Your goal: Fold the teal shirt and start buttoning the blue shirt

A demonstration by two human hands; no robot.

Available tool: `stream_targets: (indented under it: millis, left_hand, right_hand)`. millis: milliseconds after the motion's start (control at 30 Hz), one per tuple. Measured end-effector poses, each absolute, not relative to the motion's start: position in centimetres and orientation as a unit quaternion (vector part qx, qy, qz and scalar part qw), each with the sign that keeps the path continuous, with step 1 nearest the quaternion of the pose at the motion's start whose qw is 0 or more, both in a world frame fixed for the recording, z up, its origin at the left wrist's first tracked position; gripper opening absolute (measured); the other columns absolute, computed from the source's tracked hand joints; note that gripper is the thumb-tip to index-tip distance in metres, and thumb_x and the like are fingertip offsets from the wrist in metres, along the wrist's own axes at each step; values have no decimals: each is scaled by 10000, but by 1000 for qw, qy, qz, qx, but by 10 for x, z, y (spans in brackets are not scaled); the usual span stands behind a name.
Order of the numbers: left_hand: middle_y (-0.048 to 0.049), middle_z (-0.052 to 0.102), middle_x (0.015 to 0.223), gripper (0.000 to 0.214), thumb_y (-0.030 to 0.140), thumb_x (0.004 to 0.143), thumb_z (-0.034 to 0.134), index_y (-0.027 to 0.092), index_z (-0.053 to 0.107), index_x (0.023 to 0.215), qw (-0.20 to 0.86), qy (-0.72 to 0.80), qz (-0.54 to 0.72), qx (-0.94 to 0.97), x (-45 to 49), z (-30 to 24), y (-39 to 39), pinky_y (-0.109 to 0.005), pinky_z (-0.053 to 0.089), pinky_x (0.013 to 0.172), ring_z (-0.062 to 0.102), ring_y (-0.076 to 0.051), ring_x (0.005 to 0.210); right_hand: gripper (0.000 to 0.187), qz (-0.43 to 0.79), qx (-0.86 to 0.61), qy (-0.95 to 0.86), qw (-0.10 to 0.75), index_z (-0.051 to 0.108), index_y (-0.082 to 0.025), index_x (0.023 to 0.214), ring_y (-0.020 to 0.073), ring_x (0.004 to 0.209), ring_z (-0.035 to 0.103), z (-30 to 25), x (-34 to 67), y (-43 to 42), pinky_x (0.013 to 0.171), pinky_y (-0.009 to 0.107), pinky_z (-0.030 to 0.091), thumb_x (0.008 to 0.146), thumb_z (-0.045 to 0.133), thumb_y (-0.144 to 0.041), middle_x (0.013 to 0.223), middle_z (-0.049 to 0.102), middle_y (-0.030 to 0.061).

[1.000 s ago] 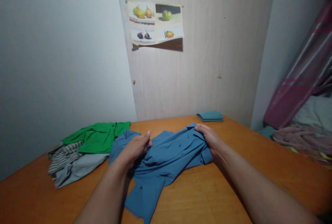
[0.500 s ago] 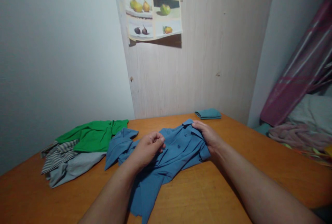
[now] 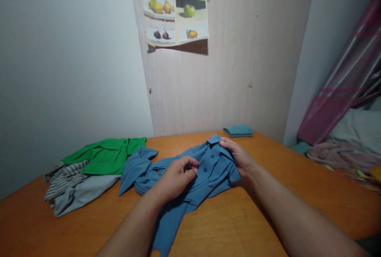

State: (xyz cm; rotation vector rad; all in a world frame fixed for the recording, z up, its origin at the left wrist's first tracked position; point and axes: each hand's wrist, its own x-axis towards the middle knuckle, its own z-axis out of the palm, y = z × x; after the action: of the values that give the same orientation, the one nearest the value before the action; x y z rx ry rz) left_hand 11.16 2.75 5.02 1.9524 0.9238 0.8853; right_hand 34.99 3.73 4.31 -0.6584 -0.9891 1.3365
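A blue collared shirt (image 3: pixel 208 175) with buttons lies crumpled on the orange wooden table (image 3: pixel 297 193). My left hand (image 3: pixel 177 177) rests on its middle, fingers curled and pinching the fabric beside the button placket. My right hand (image 3: pixel 239 157) grips the shirt at the collar and right shoulder, fingers closed on the cloth. One sleeve spreads out to the left, and the hem trails toward the table's near edge.
A green garment (image 3: pixel 104 154) lies on a striped one (image 3: pixel 64 173) and a grey one (image 3: pixel 80 193) at the left. A small folded teal cloth (image 3: pixel 238 130) sits by the wooden wall panel. Bedding (image 3: pixel 342 149) lies beyond the table at right.
My left hand has moved right across the shirt toward the buttons and closed into a pinch. The shirt has been drawn flatter, its placket now showing. My right hand stays at the collar.
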Motion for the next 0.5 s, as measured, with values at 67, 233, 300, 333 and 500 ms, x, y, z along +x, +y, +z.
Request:
stream_targets:
  millis: [67,233,300,333,500]
  left_hand:
    - [-88,684,1022,262,328,809,643,189,682,1028,398,354,354,769,116,48,26,-305,454,815,608,-206,918]
    - [-92,670,1005,308,337,819,636,167,669,1073,420,357,335,764,123,39,25,-317,464,807,609,-205,903]
    - [-87,669,978,306,342,816,639,166,673,1064,406,366,331,769,125,35,26,-321,466,795,607,-209,890]
    - [-88,670,987,306,342,811,645,171,676,1063,398,367,334,771,125,33,27,-326,466,807,607,-216,906]
    - [-88,661,1047,292,337,777,688,197,671,1033,395,364,350,768,127,31,27,-334,454,866,591,-236,987]
  right_hand:
    - [237,594,-270,-440,617,680,-232,993,217,802,667,43,348,36,789,370,532,764,708,-286,912,728,31]
    - [246,609,-241,-456,602,680,-215,1001,201,795,665,43,345,34,808,368,525,770,726,-285,925,723,34]
    - [248,618,-232,-457,596,681,-210,999,192,783,665,44,344,33,814,367,524,768,734,-284,909,720,31]
    - [249,622,-229,-458,593,681,-209,1000,191,783,665,44,344,32,815,365,523,769,736,-285,902,718,30]
    - [230,630,-230,-467,576,683,-208,989,188,799,666,46,340,29,823,354,520,787,731,-307,915,714,35]
